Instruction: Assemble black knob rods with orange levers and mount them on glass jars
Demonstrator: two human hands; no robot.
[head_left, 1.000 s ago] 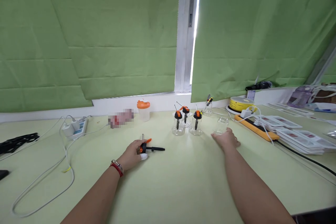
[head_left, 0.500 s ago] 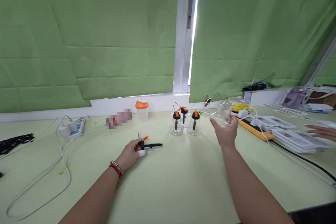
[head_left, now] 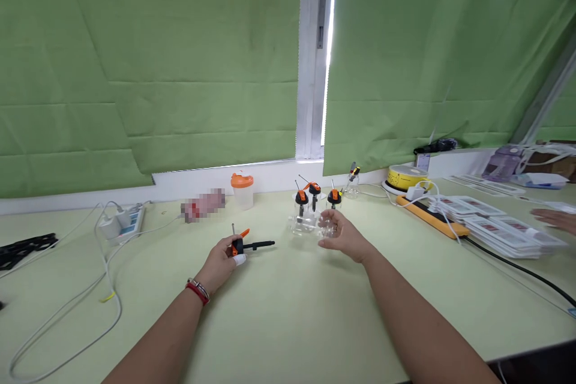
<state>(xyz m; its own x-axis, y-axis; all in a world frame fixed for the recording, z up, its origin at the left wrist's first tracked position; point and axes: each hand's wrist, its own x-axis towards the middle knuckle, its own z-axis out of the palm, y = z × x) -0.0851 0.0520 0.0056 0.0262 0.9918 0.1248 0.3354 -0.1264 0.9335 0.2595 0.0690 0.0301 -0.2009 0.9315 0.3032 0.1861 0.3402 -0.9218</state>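
My left hand (head_left: 221,261) rests on the pale green table (head_left: 288,312) with its fingers closed on a black and orange sprayer head (head_left: 245,245), whose black tube points right. My right hand (head_left: 344,235) holds a clear glass bottle (head_left: 327,227) low over the table, just in front of three small glass bottles with orange and black sprayer tops (head_left: 312,207). A further small bottle (head_left: 352,185) stands behind them near the wall.
A plastic cup with an orange lid (head_left: 242,190) stands at the back. A power strip (head_left: 120,222) and white cable (head_left: 67,324) lie left. At right are a yellow reel (head_left: 407,177), an orange power strip (head_left: 434,219), stacked cards (head_left: 499,228) and another person's hand (head_left: 553,219).
My right hand took the clear bottle from the right of the group, lifted it, then carried it left and down to the front of the three capped bottles. My left hand stayed put.
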